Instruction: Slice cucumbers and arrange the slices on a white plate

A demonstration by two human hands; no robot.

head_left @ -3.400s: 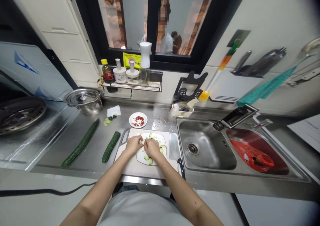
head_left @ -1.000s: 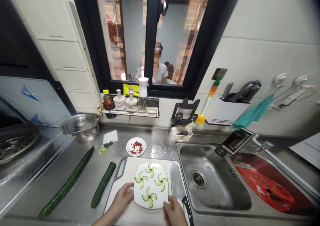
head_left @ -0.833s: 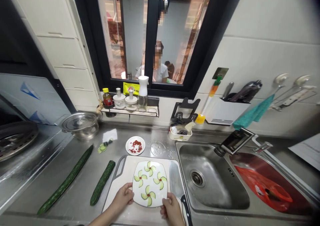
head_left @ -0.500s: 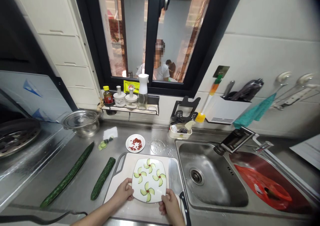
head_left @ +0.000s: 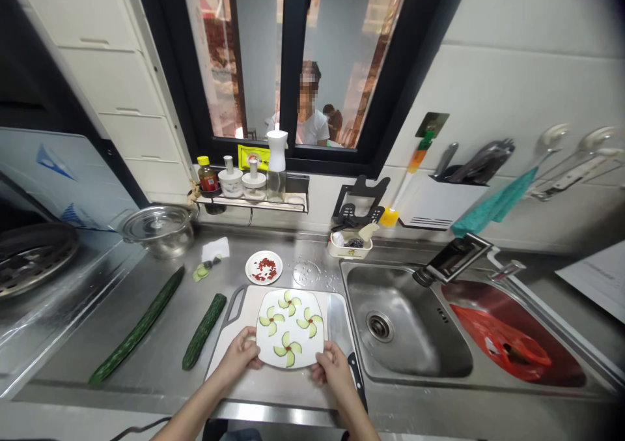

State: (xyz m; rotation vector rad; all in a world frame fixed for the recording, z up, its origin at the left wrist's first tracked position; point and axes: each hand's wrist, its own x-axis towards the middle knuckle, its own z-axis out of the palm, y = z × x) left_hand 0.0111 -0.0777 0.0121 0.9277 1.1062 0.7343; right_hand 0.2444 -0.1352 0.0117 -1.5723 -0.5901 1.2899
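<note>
Left hand (head_left: 243, 351) and right hand (head_left: 331, 365) grip the white plate (head_left: 291, 329) (four cucumber pinwheels (head_left: 288, 348) on it).

No text, brand or number is legible. The yellow rectangular packet (head_left: 261, 161) bears dark print and a round red-and-white emblem; the characters are too small to read. The red label (head_left: 209, 183) on the yellow-capped glass bottle (head_left: 204, 167) carries unreadable markings. The white paper sheet (head_left: 581, 273) at the right edge shows a faint, blurred line of print. The glossy pale-blue panel (head_left: 97, 180) at the left displays two blue, roughly triangular graphics, one above the other, without readable lettering.
</note>
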